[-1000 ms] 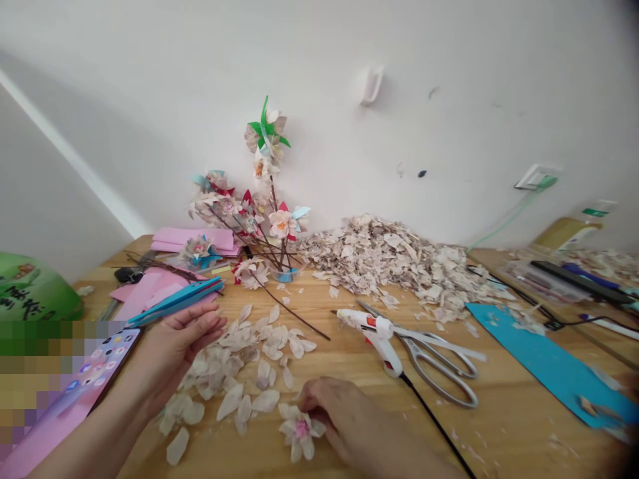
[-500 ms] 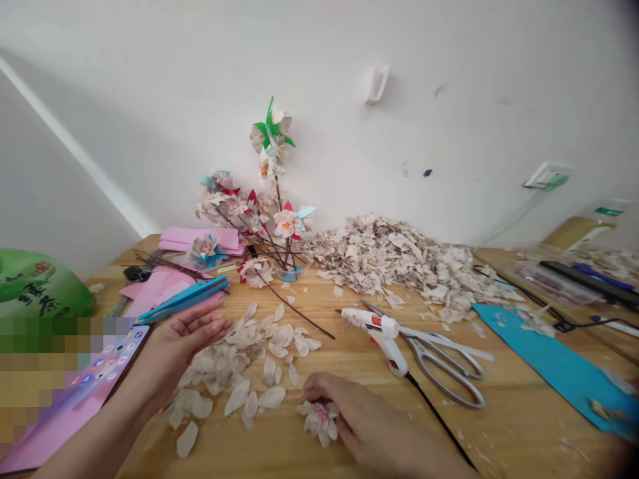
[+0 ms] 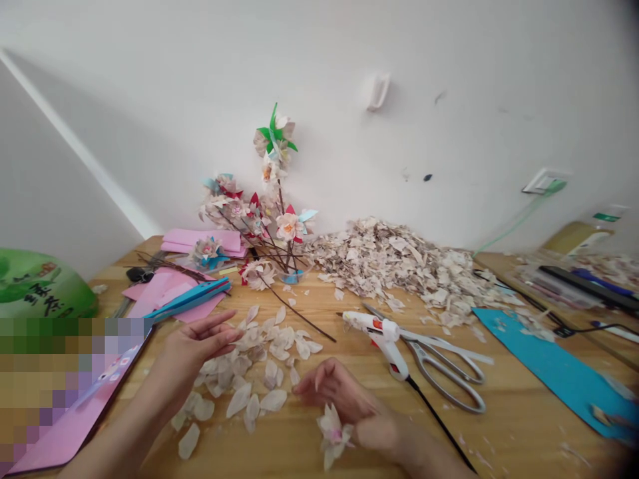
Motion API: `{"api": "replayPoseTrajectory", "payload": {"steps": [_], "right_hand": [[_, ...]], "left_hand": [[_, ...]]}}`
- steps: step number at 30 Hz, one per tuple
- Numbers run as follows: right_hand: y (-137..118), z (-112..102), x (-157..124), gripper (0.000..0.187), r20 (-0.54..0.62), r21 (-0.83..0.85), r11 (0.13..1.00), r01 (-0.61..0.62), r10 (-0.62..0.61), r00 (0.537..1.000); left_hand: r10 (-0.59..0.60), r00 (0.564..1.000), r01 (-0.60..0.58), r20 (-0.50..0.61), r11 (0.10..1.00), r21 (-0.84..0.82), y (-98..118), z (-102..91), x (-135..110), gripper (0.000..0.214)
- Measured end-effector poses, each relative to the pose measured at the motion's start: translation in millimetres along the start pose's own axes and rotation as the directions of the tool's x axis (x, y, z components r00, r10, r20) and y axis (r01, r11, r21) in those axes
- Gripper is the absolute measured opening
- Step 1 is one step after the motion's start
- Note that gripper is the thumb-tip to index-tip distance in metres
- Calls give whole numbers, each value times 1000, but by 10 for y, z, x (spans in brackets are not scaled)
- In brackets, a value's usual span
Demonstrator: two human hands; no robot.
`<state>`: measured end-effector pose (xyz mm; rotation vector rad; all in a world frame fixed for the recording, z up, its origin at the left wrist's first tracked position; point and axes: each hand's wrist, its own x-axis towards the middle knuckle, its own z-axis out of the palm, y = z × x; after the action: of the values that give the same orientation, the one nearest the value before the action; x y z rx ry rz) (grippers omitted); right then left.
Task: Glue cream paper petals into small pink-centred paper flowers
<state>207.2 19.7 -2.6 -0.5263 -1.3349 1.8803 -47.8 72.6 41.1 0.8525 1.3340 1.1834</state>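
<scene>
My right hand [image 3: 349,402] is low over the wooden table, slightly blurred. A handmade flower [image 3: 333,436] of pale petals with a pink centre sits tilted against its thumb side, and its forefingers stretch out to the left. What grips the flower's base is hidden. My left hand [image 3: 202,346] hovers at the left edge of a spread of loose whitish petals [image 3: 273,400], fingers loosely extended with nothing visible in them. A white glue gun [image 3: 382,339] lies to the right, across a pair of silver scissors [image 3: 449,372].
Behind stand finished flowers on twigs [image 3: 279,213] and a heap of petal scraps [image 3: 394,259]. At left are a phone [image 3: 94,406], blue folded paper [image 3: 192,297] and a green tea package [image 3: 42,286]. Blue card [image 3: 544,366] and the glue gun's black cable [image 3: 439,422] lie right.
My right hand has lifted its forefingers and turned, and the flower has tipped sideways and shifted slightly right with it. My left hand has moved a little right and down.
</scene>
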Motion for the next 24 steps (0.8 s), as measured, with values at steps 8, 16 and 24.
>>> {"api": "replayPoseTrajectory", "payload": {"steps": [8,16,24], "right_hand": [[-151,44,103,24,-223,414,907,77,19,975],[-95,97,195,44,-285,472,880,40,109,952],[-140,158,286,48,-246,403,915,-33,143,959]], "left_hand": [[-3,999,4,50,1000,-20,-40,-36,24,43],[14,1000,-13,17,999,-52,-51,-2,-32,30],[-1,997,3,83,1000,-16,-72,58,-64,33]]}}
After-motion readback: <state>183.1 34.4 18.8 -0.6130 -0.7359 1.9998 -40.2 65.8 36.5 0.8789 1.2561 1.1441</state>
